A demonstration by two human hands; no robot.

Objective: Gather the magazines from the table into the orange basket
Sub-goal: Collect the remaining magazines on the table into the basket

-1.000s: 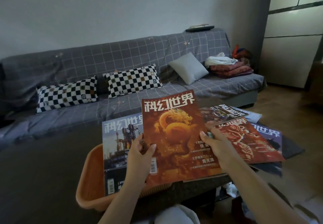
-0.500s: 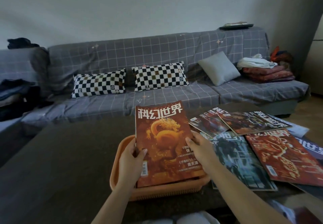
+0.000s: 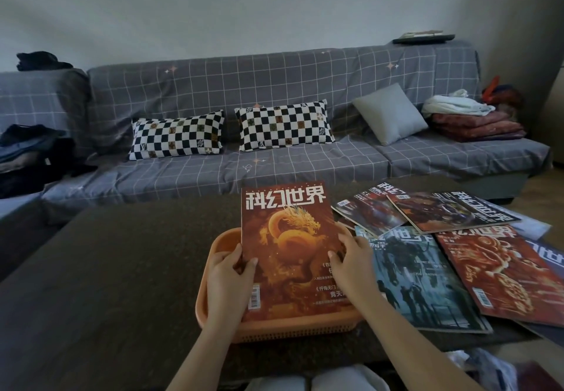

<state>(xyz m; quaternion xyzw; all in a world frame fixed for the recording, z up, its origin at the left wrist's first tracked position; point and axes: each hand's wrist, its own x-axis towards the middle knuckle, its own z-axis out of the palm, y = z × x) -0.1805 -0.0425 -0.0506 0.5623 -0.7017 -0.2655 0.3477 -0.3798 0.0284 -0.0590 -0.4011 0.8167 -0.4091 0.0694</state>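
Glossy paper is what the fingers are dealing with. The left hand pinches the near-left edge of the orange dragon magazine, thumb on the cover and the other fingers tucked underneath; the right hand lies over the right edge, fingertips pressing on the cover, though I cannot tell whether its thumb hooks beneath. Both are grasping the same copy, neither has let go.

That magazine sits over the orange basket, its near end down inside the rim and its far end sticking out past the back wall and tilted upward. It looks longer than the basket, so I would guess it will rest propped on the far rim, not lie flat.

To judge by how it holds its shape between two hands, it is thin, light and fairly stiff along the spine but ready to bow in the middle. The coated cover looks slick, so copies stacked on it could slide. Taking hold by both long edges seems the sound way.

To the right, on the dark table, more magazines remain: a blue-grey one just beside the basket, a red one overlapping it, and two darker ones fanned behind. They overlap, so lifting from the top down should avoid creasing.
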